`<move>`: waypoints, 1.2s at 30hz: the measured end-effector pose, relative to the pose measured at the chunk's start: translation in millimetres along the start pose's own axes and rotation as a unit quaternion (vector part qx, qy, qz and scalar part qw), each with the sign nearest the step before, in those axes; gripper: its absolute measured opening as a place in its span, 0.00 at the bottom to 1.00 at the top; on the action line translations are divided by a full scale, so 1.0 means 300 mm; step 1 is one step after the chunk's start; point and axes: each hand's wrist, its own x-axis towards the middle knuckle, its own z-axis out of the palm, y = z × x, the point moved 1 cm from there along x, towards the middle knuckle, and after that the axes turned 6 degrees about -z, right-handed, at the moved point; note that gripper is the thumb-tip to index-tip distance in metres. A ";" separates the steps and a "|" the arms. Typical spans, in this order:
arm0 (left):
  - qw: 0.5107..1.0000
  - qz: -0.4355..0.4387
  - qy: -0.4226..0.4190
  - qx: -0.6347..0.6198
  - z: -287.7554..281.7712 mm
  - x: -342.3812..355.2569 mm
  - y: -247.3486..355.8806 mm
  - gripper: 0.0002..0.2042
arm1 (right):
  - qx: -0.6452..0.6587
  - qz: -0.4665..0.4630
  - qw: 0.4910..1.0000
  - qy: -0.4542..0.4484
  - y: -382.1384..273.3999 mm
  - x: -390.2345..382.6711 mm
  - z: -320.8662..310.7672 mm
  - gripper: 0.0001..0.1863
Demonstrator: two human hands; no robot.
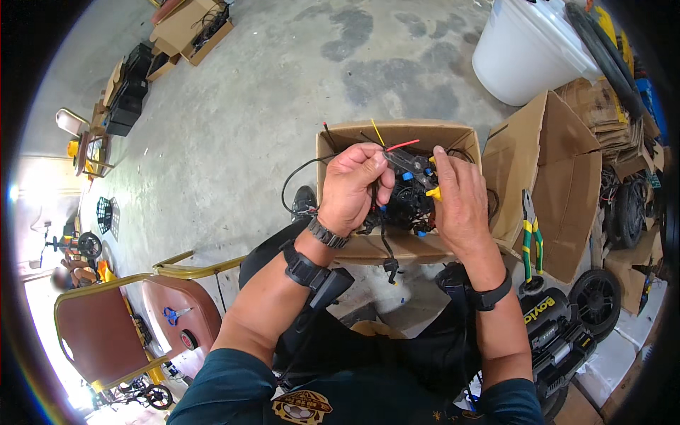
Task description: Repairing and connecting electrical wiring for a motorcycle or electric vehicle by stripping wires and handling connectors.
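My left hand (352, 180) is closed in a pinch on a black cable, whose red wire (404, 145) and yellow wire (377, 132) stick out past the fingertips. Below that hand dangles a black connector (390, 265) on a lead. In my right hand (462, 200) is a pair of wire strippers (416, 166) with yellow handles. Their dark jaws point left and reach the wires beside my left fingertips; whether they bite on one I cannot tell. Both hands are over an open cardboard box (411, 249) holding a tangle of black cables with blue connectors.
Pliers (528, 230) with green and yellow handles hang at a cardboard flap on the right. Beyond stands a white bucket (506, 60). A wheeled black machine (556, 322) is at lower right. Scissors (174, 316) and a small wheel (188, 339) lie on a brown chair (159, 294).
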 end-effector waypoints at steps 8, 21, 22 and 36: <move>1.000 0.009 -0.020 -0.007 0.009 -0.002 0.003 0.06 | 0.004 0.007 1.000 -0.004 0.000 -0.005 -0.009 0.29; 0.998 0.014 0.003 0.058 0.022 -0.005 0.001 0.06 | -0.016 -0.006 1.000 0.009 0.019 -0.028 -0.014 0.24; 0.998 0.012 0.014 0.064 0.011 -0.003 -0.006 0.06 | -0.025 0.012 0.999 -0.026 0.005 -0.022 -0.019 0.23; 0.994 0.043 -0.036 0.094 -0.026 0.012 0.001 0.07 | 0.019 0.050 0.999 0.000 -0.007 -0.033 -0.004 0.20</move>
